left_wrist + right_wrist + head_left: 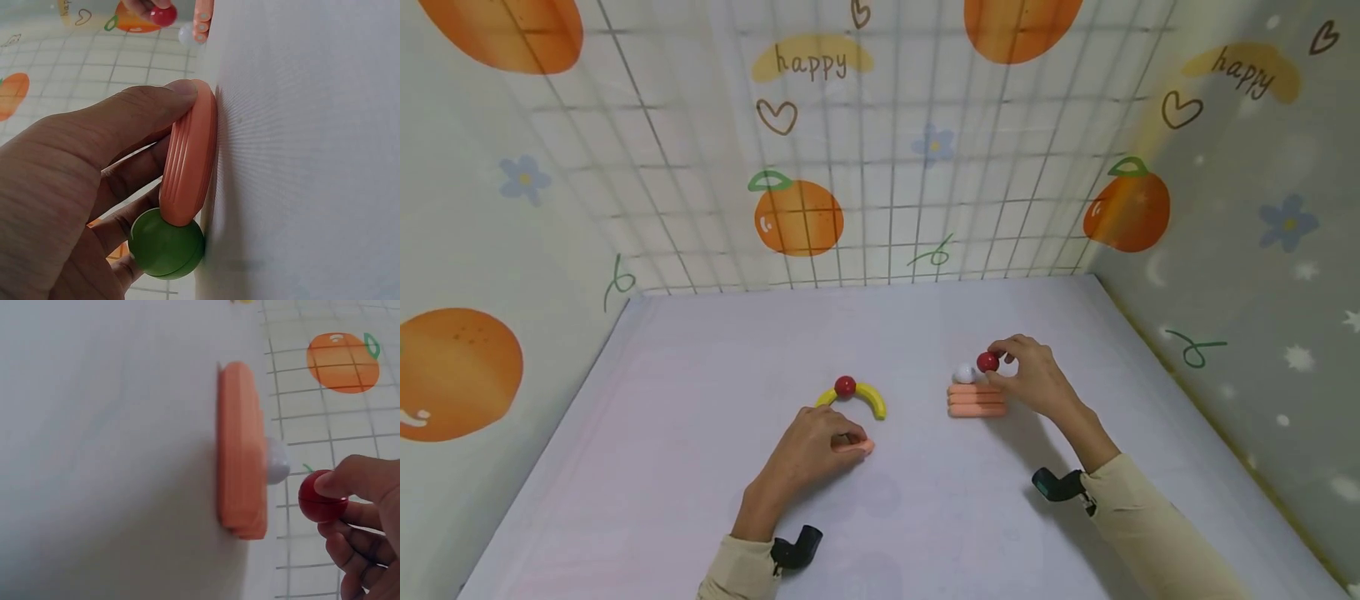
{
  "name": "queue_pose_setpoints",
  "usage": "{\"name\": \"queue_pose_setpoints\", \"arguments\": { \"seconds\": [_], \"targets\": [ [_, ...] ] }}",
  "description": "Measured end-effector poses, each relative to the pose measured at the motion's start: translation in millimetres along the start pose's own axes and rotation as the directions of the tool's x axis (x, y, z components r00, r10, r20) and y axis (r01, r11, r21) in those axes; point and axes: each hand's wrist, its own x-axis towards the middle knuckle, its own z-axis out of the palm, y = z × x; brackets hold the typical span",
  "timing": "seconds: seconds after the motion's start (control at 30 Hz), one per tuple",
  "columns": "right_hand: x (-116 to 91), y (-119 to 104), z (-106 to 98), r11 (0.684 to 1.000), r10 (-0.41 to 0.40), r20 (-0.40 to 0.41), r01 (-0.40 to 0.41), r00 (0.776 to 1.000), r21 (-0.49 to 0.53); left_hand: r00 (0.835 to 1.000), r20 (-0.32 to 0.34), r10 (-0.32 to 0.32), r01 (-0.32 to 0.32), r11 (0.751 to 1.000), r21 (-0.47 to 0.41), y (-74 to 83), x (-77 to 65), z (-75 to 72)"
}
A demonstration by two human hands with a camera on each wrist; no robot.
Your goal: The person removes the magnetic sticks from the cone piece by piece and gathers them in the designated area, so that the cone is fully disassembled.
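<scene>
Between thumb and fingertips, my right hand (pixel 1036 379) pinches a red ball (pixel 322 497), held up just right of a white ball (pixel 964 373). That white ball sits at the far side of several salmon-coloured ridged sticks (pixel 976 400) lying side by side. My left hand (pixel 811 442) holds a single salmon ridged stick (pixel 187 156) low at the tabletop, its thumb on one end. A green ball (pixel 167 245) touches the stick's other end in the left wrist view; in the head view the hand hides it.
Just beyond my left hand lies a yellow curved rod (pixel 872 398) with another red ball (pixel 845 386) at its bend. All pieces are on a pale tabletop (pixel 715 358), bounded by a patterned, gridded back wall (pixel 887 167) and side walls.
</scene>
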Motion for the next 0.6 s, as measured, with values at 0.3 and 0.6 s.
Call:
{"name": "queue_pose_setpoints", "arguments": {
  "seconds": [0.3,0.6],
  "targets": [
    [0.4,12.8,9.6,0.995,0.091,0.05,-0.09,0.995,-0.031,1.0,-0.002,0.013,-0.013,1.0,0.008,0.1,-0.3,0.3],
    [4.7,14.0,14.8,0.994,0.093,0.064,-0.089,0.994,-0.068,1.0,0.003,0.006,-0.006,1.0,0.007,1.2,0.4,-1.4]
  ]
}}
